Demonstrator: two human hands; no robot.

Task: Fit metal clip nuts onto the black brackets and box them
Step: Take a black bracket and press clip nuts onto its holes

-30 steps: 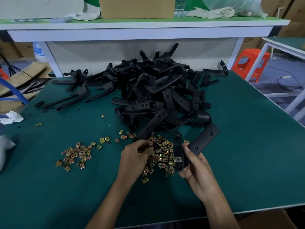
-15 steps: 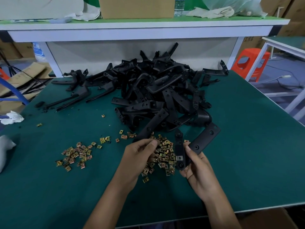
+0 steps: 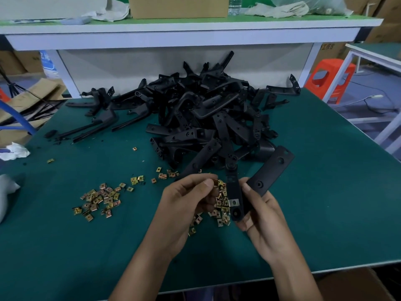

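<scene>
My right hand (image 3: 263, 216) grips a black bracket (image 3: 269, 172) by its bend; one arm points up and right, the other stands near upright. A silver clip nut (image 3: 234, 202) sits on the upright arm. My left hand (image 3: 184, 205) pinches a gold clip nut (image 3: 215, 182) between thumb and forefinger, just left of the bracket. Under both hands lies a heap of gold clip nuts (image 3: 221, 211). A big pile of black brackets (image 3: 206, 118) fills the middle of the green table (image 3: 325, 192).
A second scatter of clip nuts (image 3: 97, 199) lies to the left. A brown carton (image 3: 355, 285) shows below the table's front edge at the right. White rags (image 3: 13, 151) lie at the left edge. A raised shelf (image 3: 184, 29) carries a cardboard box.
My left hand has lifted from the nut heap with one nut pinched and moved right toward the bracket. My right hand keeps the bracket nearly still.
</scene>
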